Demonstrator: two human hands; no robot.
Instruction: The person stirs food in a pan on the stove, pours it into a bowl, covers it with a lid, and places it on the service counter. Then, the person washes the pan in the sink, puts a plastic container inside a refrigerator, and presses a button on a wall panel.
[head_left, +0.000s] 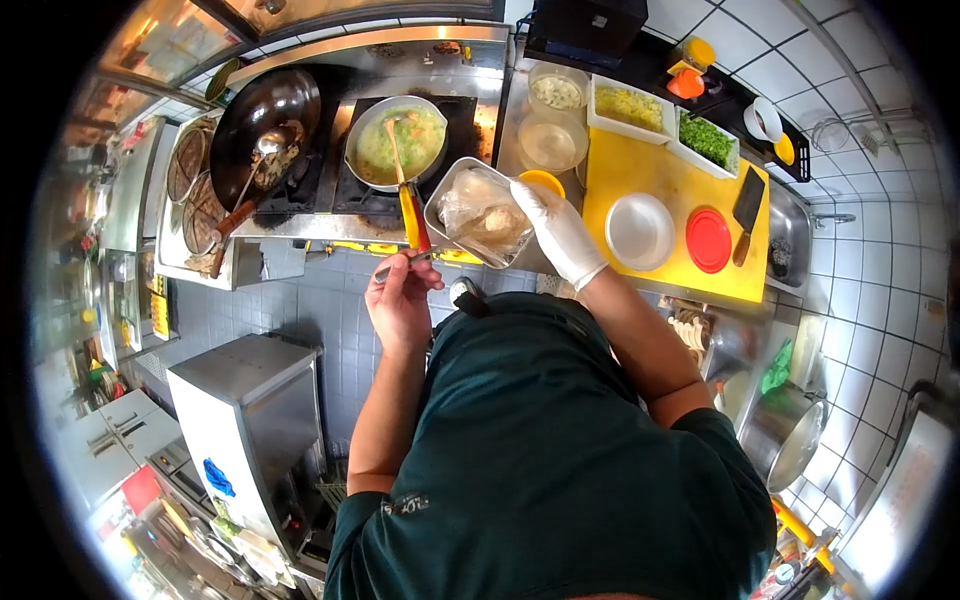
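Head view: I see the left hand (402,302) pinch a thin tool (383,275) pointing right, toward the tub (437,212) the right hand (558,230) grips.

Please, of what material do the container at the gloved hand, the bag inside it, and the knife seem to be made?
Container: probably steel; grey, shiny rim. Bag: likely clear plastic; wrinkled, see-through film. Knife: blade apparently metal, dark and dull; handle perhaps wood, being brown.
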